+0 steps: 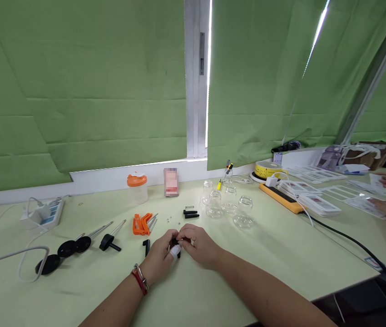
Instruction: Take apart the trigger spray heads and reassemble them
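- My left hand (160,256) and right hand (200,245) meet low on the table (264,254), fingertips pressed together.
- The fingers of both hands are closed around a small black part (178,254), which sits pinched between them and is mostly hidden.
- One finger on my left hand wears a white wrap (175,250), touching the part.
- Just left of my fingers lies a short black piece (146,246).
- Beyond my fingers, near: orange clips (141,224) and two black cylinders (190,213).
- Farther beyond, to the right: a cluster of clear glass cups (229,205).
- Well to the left: black-knobbed tools (77,245).
- Far right: another person's hands (385,208) over white cards.
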Motion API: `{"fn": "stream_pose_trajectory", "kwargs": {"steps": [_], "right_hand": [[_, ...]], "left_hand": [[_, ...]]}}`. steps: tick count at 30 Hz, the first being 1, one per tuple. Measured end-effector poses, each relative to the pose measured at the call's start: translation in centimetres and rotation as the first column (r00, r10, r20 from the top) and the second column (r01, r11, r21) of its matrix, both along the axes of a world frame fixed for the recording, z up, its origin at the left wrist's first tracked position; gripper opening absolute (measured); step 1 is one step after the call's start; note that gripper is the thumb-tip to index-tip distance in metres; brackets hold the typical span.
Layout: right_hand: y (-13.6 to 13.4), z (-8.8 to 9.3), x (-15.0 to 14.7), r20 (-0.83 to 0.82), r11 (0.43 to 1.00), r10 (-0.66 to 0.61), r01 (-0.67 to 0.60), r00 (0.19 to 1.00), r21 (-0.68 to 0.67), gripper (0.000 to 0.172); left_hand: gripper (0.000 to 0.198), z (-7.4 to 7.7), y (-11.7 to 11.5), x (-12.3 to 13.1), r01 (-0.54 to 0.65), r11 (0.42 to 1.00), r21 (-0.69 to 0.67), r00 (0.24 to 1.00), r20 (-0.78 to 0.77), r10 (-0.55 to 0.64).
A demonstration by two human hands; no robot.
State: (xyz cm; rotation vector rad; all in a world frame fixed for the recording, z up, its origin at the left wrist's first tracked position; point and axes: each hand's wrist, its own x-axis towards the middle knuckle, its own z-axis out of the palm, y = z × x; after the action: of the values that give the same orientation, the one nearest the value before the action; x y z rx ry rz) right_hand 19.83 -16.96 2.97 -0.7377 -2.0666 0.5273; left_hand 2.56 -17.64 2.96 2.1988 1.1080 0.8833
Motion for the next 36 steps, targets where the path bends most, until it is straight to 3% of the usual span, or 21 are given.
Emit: {"fn": "stream_pose_trajectory", "kwargs": {"steps": [4, 7, 11, 15, 21, 36], "right_hand": [[0.3, -0.2, 0.2, 0.062, 0.999, -0.052, 0.052, 0.997, -0.006, 0.021], [1.3, -0.7, 1.1, 0.114, 0.985, -0.170, 0.170, 0.979, 0.012, 0.027], [3.4, -1.6, 2.8, 0.227, 0.929, -0.370, 0.361, 0.901, 0.082, 0.036], [5.1, -2.5, 4.0, 0.395, 0.884, -0.457, 0.458, 0.797, 0.099, 0.043], [6.2, -3.5, 4.2, 0.537, 0.873, -0.441, 0.483, 0.719, 0.071, 0.042], [5.8, -2.9, 4.2, 0.492, 0.885, -0.450, 0.445, 0.745, 0.135, 0.027]], "left_hand": [[0.017, 0.0, 0.3, -0.5, -0.045, 0.999, -0.013, 0.999, -0.025, 0.045], [0.021, 0.0, 0.8, -1.3, -0.127, 0.992, 0.005, 0.987, -0.102, 0.127], [0.023, -0.2, 1.6, -2.7, -0.192, 0.981, 0.010, 0.956, -0.222, 0.190], [0.024, -0.6, 2.3, -3.5, -0.216, 0.976, -0.019, 0.948, -0.243, 0.205], [0.023, -0.5, 2.5, -3.6, -0.280, 0.958, -0.056, 0.940, -0.216, 0.262], [0.019, -0.8, 2.9, -3.8, -0.253, 0.966, 0.047, 0.931, -0.259, 0.256]]}}
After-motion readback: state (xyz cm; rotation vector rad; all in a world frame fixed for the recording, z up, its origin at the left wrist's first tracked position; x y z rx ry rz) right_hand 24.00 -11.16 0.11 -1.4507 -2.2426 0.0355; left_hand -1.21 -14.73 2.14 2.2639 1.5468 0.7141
